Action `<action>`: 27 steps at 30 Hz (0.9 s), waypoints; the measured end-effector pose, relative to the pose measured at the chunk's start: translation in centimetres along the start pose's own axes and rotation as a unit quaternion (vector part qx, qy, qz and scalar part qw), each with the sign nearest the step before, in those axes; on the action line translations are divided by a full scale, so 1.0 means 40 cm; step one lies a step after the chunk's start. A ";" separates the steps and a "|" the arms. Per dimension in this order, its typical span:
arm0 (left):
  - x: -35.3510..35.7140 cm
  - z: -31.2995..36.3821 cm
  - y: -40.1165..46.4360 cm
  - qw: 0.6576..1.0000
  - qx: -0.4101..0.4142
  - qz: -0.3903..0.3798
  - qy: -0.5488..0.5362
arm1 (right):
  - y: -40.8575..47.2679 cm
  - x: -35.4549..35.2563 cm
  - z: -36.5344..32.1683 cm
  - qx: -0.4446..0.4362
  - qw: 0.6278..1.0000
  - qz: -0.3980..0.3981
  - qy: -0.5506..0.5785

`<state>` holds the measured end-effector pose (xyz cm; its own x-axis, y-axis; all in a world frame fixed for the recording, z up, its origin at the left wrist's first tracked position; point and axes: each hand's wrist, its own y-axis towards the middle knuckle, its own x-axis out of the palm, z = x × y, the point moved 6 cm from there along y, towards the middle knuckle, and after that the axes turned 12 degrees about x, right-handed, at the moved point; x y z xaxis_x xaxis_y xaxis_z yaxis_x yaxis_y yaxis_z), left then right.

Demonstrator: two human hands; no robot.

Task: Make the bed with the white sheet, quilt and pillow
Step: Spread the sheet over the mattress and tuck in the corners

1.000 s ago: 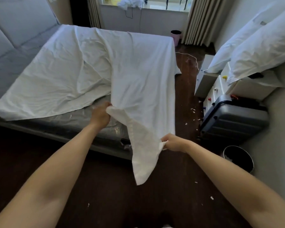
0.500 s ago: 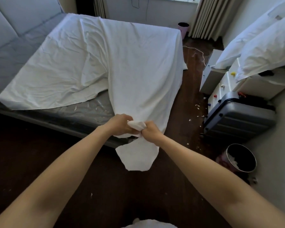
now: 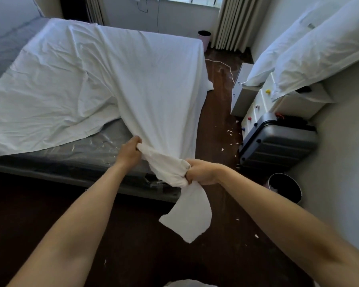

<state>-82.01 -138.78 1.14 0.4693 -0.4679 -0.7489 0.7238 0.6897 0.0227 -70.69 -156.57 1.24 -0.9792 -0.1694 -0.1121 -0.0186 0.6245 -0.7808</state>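
A white sheet lies crumpled across the grey mattress, covering its far and right parts; the near left strip of mattress is bare. My left hand grips the sheet's edge near the bed's near corner. My right hand grips a bunched part of the same edge a little to the right, off the bed. A loose corner of the sheet hangs below my right hand over the floor. Two white pillows are stacked on the furniture at the right.
A grey suitcase and a white drawer unit stand right of the bed. A dark waste bin sits near the wall, a pink bin by the curtains. A white cord and paper scraps lie on the dark floor.
My hands met at the sheet's corner, then moved apart again. The right hand now holds a bunched section, and the view has shifted closer to the bed.
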 end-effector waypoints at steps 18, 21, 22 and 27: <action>-0.029 -0.205 -0.285 0.861 -0.147 -0.437 0.214 | 0.175 0.084 0.108 0.161 0.929 0.039 -0.332; 0.032 -0.240 -0.296 0.797 -0.154 -0.524 0.256 | 0.203 0.078 0.143 0.196 0.937 -0.039 -0.286; 0.054 -0.246 -0.299 0.781 -0.163 -0.549 0.249 | 0.213 0.066 0.145 0.195 0.941 -0.033 -0.275; 0.078 -0.254 -0.202 0.859 -0.189 -0.459 0.122 | 0.272 -0.033 0.117 0.187 0.964 0.036 -0.187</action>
<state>-91.52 -140.20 -8.12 -0.3655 -0.8126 -0.4540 0.4941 0.2441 -0.8345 -68.66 -153.14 -9.98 -0.8320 -0.4433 -0.3336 0.1897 0.3377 -0.9219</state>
